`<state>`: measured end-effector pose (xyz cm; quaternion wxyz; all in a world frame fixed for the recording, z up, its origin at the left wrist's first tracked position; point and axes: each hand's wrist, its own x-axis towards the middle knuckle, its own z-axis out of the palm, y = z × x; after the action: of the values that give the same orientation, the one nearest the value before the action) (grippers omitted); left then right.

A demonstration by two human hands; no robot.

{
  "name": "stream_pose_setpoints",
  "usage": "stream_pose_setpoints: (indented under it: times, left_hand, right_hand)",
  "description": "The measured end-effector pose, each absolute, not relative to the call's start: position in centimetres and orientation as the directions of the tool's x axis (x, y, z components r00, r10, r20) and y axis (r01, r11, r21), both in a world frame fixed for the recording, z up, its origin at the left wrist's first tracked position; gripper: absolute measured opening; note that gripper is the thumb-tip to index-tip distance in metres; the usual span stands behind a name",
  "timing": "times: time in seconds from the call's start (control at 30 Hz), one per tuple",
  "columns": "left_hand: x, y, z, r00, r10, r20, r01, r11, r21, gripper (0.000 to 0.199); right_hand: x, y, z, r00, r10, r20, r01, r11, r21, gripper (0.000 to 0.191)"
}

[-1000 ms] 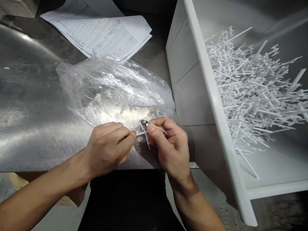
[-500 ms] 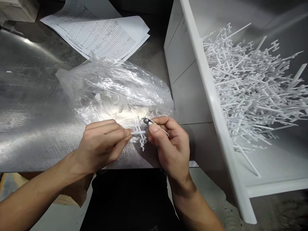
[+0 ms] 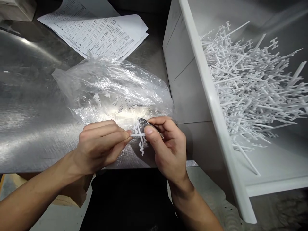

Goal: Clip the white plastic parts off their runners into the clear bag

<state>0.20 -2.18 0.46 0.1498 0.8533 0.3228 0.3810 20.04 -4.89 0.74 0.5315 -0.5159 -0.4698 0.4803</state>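
"White plastic sprue [image 3: 140, 135] is sitting between the left hand [image 3: 102, 141] and the right hand [image 3: 168, 147], just above the bench [image 3: 33, 134] near its front edge. What is it looking like?"

"It's showing a smooth stem crossed by a thin bar, which is carrying small knobbly stubs."

"Which way is it pointing?"

"Its stem is running nearly level across the view, reaching the right thumb; the bar is slanting steeply, its lower end pointing toward the front edge."

"How are the hands holding?"

"The left hand is pinching the stem's left end between thumb and fingers. The right hand is curling, nearly closed, around slim, shiny metal clippers [image 3: 150, 124], whose tip is lying by the bar's upper end. Whether they're touching, I'm not managing to tell."

"What's surrounding them?"

"A crinkled clear plastic bag [image 3: 113, 72] is spreading just beyond, with printed paper sheets [image 3: 96, 35] lying behind it. To the right, a smooth-walled white bin [image 3: 191, 93] is holding a tangled heap of similar sprues [image 3: 252, 83]."

"Where is room opening?"

"Brushed metal is stretching wide to the left. On the right, the bin's wall is standing near the right hand, leaving less space."
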Motion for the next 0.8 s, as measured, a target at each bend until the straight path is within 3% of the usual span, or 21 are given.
stream_pose_setpoints:
  times: [0.23,0.4,0.63,0.8]
  left_hand:
    - [0.07,-2.13,0.3,0.52,0.641,0.564,0.413,-0.767,0.491,0.02]
    - [0.17,-2.06,0.39,0.5,0.689,0.525,0.419,-0.723,0.549,0.017]
    - [-0.27,-1.87,0.92,0.395,0.8,0.451,0.471,-0.598,0.648,0.007]
    - [-0.12,-1.88,0.78,0.305,0.822,0.48,0.5,-0.568,0.654,0.006]
  right_hand:
    - [20.25,-4.8,0.91,0.069,0.998,-0.01,-0.006,-0.01,-1.0,0.007]
    - [20.09,-4.38,0.99,0.103,0.993,-0.059,-0.034,-0.056,-0.998,0.009]
    - [20.14,-4.56,0.9,0.134,0.985,-0.109,-0.19,-0.083,-0.978,0.009]
    - [20.39,-4.86,1.16,0.08,0.995,-0.068,-0.179,-0.053,-0.982,0.005]
